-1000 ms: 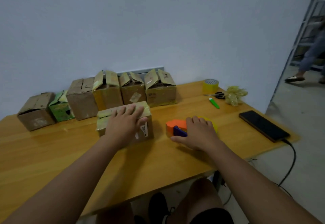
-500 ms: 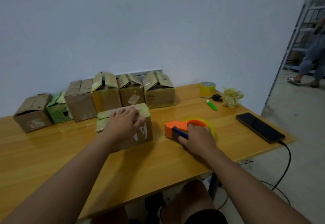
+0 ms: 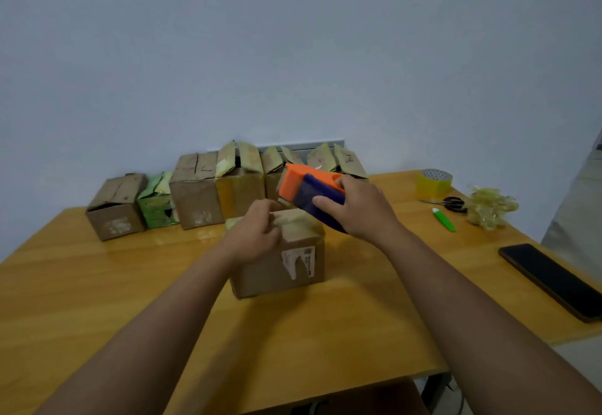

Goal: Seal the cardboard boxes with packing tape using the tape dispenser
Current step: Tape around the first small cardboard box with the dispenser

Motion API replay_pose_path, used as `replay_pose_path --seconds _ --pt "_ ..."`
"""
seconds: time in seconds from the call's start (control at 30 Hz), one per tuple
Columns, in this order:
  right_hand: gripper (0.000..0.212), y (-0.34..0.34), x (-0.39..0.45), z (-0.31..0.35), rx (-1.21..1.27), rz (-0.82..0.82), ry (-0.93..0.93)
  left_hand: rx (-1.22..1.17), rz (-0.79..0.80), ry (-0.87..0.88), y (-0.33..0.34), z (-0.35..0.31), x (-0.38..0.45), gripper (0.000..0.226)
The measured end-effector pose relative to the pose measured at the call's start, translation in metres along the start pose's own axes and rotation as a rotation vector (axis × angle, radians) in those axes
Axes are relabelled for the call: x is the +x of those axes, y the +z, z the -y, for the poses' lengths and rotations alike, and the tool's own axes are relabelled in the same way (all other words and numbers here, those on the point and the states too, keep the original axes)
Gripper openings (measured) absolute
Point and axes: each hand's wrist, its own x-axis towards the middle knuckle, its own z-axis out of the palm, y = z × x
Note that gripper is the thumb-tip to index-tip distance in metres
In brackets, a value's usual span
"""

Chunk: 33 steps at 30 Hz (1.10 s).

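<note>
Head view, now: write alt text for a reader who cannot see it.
A person's right hand holds an orange and blue tape dispenser just above a small cardboard box on a wooden table, while the left hand rests on the box's top. A row of boxes lines the white wall behind; a tape roll, scissors and phone lie at right.

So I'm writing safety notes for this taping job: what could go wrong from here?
The left hand lies on top of the box, right where the dispenser in the right hand is headed, so its cutting edge could catch the fingers. The box sits loose on the table and might slide under the pull. Its flaps look crumpled, so tape may wrinkle.
</note>
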Motion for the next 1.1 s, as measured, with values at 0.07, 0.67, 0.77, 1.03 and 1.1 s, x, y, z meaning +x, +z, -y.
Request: replay_pose_path --seconds 0.07,0.67,0.77,1.03,1.1 --pt "0.036 0.011 0.016 0.011 -0.039 0.033 -0.031 -0.203 -0.136 -0.063 0.0 -0.002 -0.004 0.022" --pt "0.051 0.041 0.04 0.03 0.009 0.087 -0.02 -0.254 -0.511 -0.068 0.007 0.01 -0.004 0.05" --pt "0.051 0.039 0.042 0.03 -0.018 0.1 -0.033 -0.238 -0.557 -0.074 0.007 0.009 -0.003 0.037" --pt "0.062 0.042 0.035 0.028 0.008 0.123 -0.075 -0.25 -0.637 -0.106 0.009 0.008 -0.003 0.016" --pt "0.063 0.042 0.032 0.025 0.032 0.115 -0.075 -0.252 -0.644 -0.097 0.01 0.01 -0.003 0.012"
